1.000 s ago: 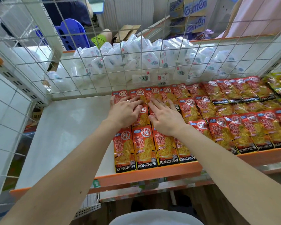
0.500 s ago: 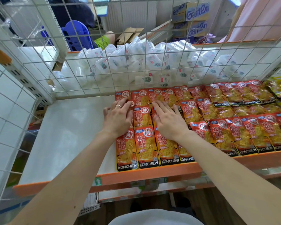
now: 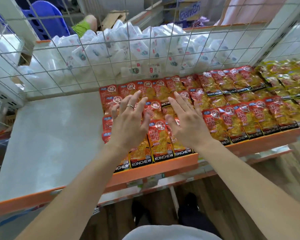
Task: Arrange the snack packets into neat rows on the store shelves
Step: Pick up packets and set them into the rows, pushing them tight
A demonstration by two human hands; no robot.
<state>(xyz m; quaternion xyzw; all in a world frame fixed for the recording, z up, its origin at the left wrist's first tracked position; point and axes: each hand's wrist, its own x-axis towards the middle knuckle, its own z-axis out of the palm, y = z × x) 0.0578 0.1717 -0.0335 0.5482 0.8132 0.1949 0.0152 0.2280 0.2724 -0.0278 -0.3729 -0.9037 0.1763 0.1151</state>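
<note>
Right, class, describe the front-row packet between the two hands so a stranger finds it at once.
Find the orange-edged shelf, front row. The packet lies between the left hand and right hand; unlike its neighbours, its round logo is uncovered.

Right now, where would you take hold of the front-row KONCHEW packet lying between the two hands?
Probably its top seal, pinched from above: the packet lies flat, bottom band against the orange shelf lip, neighbours tight on both sides, top edge overlapping the row behind.
</note>
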